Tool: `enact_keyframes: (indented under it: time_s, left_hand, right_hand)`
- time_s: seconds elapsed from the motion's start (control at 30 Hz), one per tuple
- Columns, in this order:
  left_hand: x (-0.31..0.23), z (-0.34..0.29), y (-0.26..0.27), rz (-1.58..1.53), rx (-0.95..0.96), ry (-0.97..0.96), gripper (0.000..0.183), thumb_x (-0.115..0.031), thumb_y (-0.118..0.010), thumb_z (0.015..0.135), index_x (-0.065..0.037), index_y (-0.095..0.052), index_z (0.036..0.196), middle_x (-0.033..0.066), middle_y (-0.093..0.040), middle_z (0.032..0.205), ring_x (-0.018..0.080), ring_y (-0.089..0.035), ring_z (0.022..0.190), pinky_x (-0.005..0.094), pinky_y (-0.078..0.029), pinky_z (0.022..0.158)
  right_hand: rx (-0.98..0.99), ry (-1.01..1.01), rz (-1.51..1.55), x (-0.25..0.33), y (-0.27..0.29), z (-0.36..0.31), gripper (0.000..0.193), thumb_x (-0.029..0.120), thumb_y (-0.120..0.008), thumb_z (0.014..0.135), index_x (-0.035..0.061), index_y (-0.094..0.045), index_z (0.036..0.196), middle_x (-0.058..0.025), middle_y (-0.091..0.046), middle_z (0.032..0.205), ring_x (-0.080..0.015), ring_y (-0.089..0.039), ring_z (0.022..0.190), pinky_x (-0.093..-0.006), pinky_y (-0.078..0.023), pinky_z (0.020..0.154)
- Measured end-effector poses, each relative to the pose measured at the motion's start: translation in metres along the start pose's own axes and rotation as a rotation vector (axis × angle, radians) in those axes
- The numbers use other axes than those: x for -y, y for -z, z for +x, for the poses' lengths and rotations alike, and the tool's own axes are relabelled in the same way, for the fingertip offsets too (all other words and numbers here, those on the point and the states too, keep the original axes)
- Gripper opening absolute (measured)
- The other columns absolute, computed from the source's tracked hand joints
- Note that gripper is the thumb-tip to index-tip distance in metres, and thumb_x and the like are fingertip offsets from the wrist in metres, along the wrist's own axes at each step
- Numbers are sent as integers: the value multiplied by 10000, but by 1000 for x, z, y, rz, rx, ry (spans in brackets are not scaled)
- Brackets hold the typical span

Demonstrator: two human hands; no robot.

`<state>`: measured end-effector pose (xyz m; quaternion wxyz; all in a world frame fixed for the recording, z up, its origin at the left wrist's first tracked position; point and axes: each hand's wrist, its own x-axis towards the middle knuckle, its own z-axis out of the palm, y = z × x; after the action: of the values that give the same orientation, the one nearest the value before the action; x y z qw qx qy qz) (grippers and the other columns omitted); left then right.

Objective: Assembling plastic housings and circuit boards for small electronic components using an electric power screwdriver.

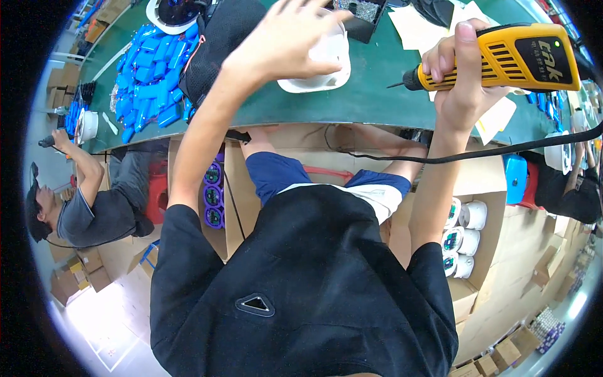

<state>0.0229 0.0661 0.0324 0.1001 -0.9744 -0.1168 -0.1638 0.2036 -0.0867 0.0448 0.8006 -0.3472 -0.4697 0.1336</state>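
My left hand (pixel 286 47) is open, fingers spread, over a white rounded plastic housing (pixel 323 78) on the green bench. It partly covers the housing, and whether they touch I cannot tell. In my right hand (pixel 461 78) is a yellow and black electric screwdriver (pixel 502 56), gripped around its body above the bench. Its thin bit points left, clear of the housing. A black tray of small screws (pixel 363 19) stands just beyond the housing. Beside my left forearm lies a black mesh bag (pixel 220 50).
Blue wrapped packs (pixel 147 78) heap at the bench's left. White paper sheets (pixel 408 28) lie near the screwdriver. A black cable (pixel 502 151) crosses my right forearm. Cardboard boxes beside me hold purple round parts (pixel 213 196) and white ones (pixel 468 242). Co-workers (pixel 94 207) sit at either side.
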Motion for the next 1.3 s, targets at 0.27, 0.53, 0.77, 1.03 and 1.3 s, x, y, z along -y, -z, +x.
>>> enact_keyframes:
  time_s: [0.27,0.53,0.77,1.03,1.3]
  left_hand:
    - [38,-10,16,-345,216,-198,901,-296,-789,705,-149,-396,1502,189,-399,1522,403,-361,1411,451,-310,1172]
    - [23,-36,-9,-288,47,94,787,-392,-726,795,-130,-438,1478,179,-440,1492,385,-415,1367,467,-347,1138]
    - [18,-32,-1,-361,-13,71,746,-390,-721,768,-88,-482,1406,170,-481,1398,360,-462,1275,464,-390,1056]
    - [18,-33,1,-413,-42,81,778,-401,-747,738,-8,-493,1360,180,-500,1329,347,-487,1186,426,-414,955]
    - [17,-33,3,-399,-27,94,779,-398,-744,730,-7,-497,1357,176,-503,1324,348,-493,1159,428,-414,946]
  right_hand:
    - [-132,-275,39,-3,-27,-8,178,54,-675,927,56,-542,1045,-3,-504,623,-87,-468,430,-236,-412,407]
    - [-90,-140,-4,-12,-67,9,135,91,-693,927,50,-565,945,17,-536,629,-59,-486,421,-203,-403,386]
    - [-47,-82,-40,-24,-83,26,138,93,-685,936,35,-563,910,13,-527,601,-57,-479,427,-202,-398,397]
    - [-51,-101,-45,-27,-87,29,150,126,-693,938,37,-574,923,14,-521,595,-59,-467,428,-206,-388,406]
    - [-55,-92,-50,-24,-89,28,167,154,-705,933,43,-581,929,16,-517,590,-57,-465,435,-204,-388,411]
